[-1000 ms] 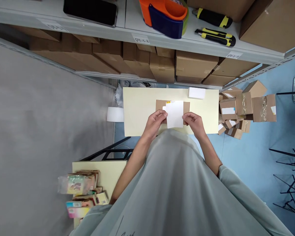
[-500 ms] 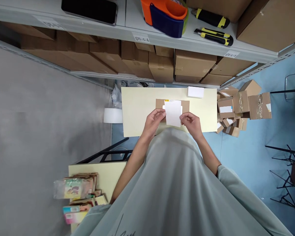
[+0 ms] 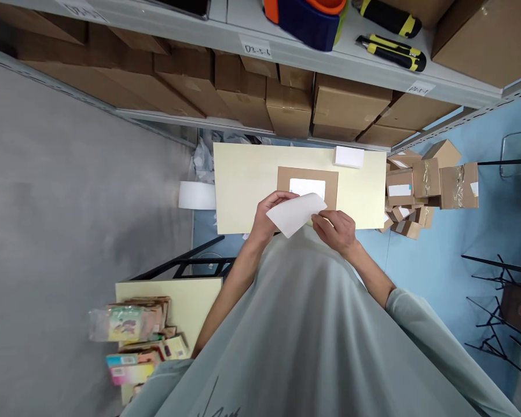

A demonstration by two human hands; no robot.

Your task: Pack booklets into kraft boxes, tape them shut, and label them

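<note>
A white sheet of paper (image 3: 295, 215), tilted and bowed, is held above the near edge of the cream table (image 3: 243, 174). My left hand (image 3: 268, 215) has its fingers closed at the upper left edge of the sheet. The right corner of the sheet is pinched by my right hand (image 3: 336, 229). Behind and partly beneath the sheet lies a flat brown cardboard piece (image 3: 285, 177), possibly a box or mailer. On it rests a white rectangle (image 3: 307, 186), its lower part hidden by the sheet and my left fingers.
A white stack or box (image 3: 348, 157) sits at the table's back edge. Above it a shelf holds brown boxes (image 3: 351, 104), two utility knives (image 3: 393, 52) and a tape dispenser (image 3: 308, 23). Cardboard parcels (image 3: 425, 179) are piled at right; packaged goods (image 3: 134, 324) lie on the lower-left table.
The white sheet has gone from upright and flat to tilted and bowed, moving off the cardboard towards me. More of the white rectangle shows. My right hand has turned inward. The view has shifted slightly.
</note>
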